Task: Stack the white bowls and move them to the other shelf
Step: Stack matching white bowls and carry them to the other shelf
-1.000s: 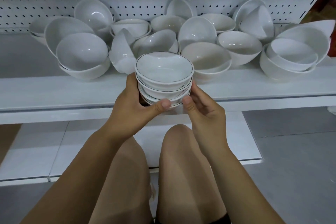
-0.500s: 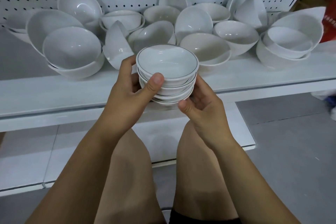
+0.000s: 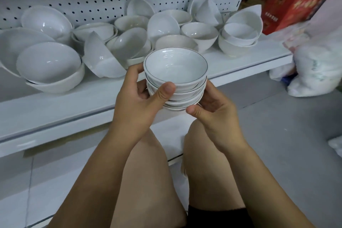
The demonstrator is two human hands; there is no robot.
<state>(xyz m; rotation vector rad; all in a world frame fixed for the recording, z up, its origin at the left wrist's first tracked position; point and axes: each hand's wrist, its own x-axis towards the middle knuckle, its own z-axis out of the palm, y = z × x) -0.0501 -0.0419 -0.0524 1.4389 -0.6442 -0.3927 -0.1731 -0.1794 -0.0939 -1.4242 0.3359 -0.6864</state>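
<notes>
White bowls in a small stack (image 3: 175, 79) sit between both hands above the shelf (image 3: 74, 105). The left hand (image 3: 140, 102) grips its side, thumb on the rim. The right hand (image 3: 212, 109) cups it from below, fingers curled.

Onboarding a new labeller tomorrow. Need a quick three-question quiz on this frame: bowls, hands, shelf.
1. True or false: the stack of bowls rests on the shelf.
2. What sets the stacked bowls apart from the loose bowls on the shelf? A) a thin dark line at the rim B) a red pattern C) handles
3. Fill in: the thumb of the ___ hand presses on the side of the stack near its top.
Key: 1 false, the left hand and the right hand hold it in front of the shelf. 2 A. 3 left.
</notes>
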